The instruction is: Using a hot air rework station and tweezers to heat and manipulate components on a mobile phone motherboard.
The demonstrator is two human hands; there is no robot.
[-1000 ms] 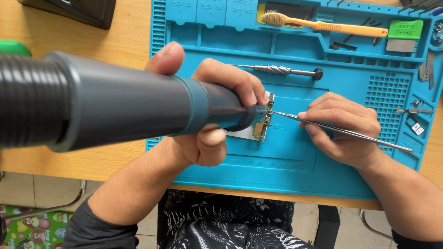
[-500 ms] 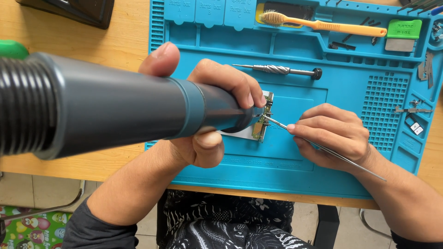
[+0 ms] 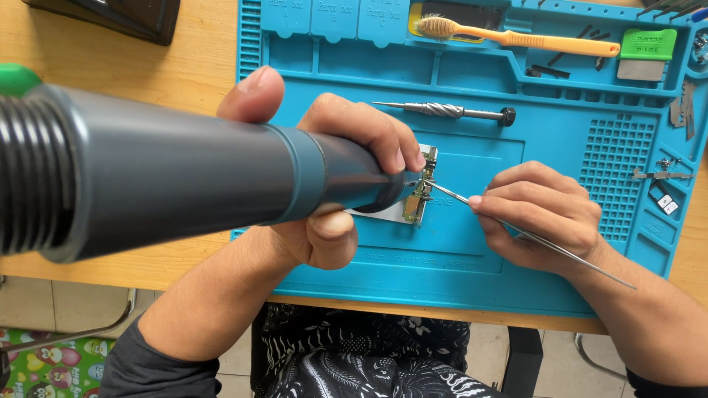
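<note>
Right now the left hand (image 3: 332, 184) is wrapped around the narrow front end of a big grey, tapering hot-air tool (image 3: 184, 177), its grip closed firmly on the barrel: thumb up on top, fingers curled over the far side, one finger tucked below. The tool's body runs from the tabletop's left edge toward the middle, and its nozzle ends just over a small green circuit board (image 3: 422, 188) lying on the blue silicone work mat (image 3: 472, 250).

That board is a narrow strip whose long axis runs from the near edge toward the far edge of the tabletop, and it sits directly at the nozzle tip, to the right of the left hand. From the other side, the right hand (image 3: 542, 217) pinches thin metal tweezers (image 3: 509, 227) in a tight, pen-like grip; their points reach leftward and touch the board's right edge, while the tail slants back toward the near right corner. The right hand rests on the mat, wrist low, near the board but clear of it; the left hand is the nearer of the two.

Beyond, toward the far edge, lie a slim metal screwdriver with a knurled handle (image 3: 450, 111) and an orange toothbrush (image 3: 516, 37).
</note>
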